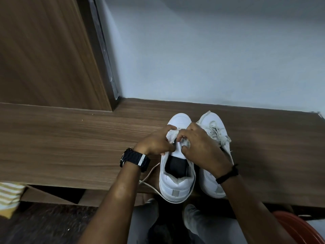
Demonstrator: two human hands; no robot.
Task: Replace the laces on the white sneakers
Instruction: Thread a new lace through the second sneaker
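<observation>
Pinching lace (pixel 177 129) over left sneaker (pixel 176 173): left hand (pixel 155 143) and right hand (pixel 202 147), fingers curled. 2nd sneaker (pixel 213 138) touching alongside, laced, on shelf (pixel 70 138).

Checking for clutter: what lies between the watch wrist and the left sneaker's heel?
A loose white lace crosses the wooden shelf there, seen in the head view.

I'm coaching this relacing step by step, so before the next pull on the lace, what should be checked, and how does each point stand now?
1. Both hands on the left sneaker: ok; left hand and right hand work at its eyelets.
2. Grip on the lace: cannot tell; the fingers hide it.
3. Loose lace end free: ok; it trails off the table edge.
4. Sneaker steady: not ok; its heel overhangs the edge.
5. Right sneaker out of the way: ok; laced, alongside.
</observation>
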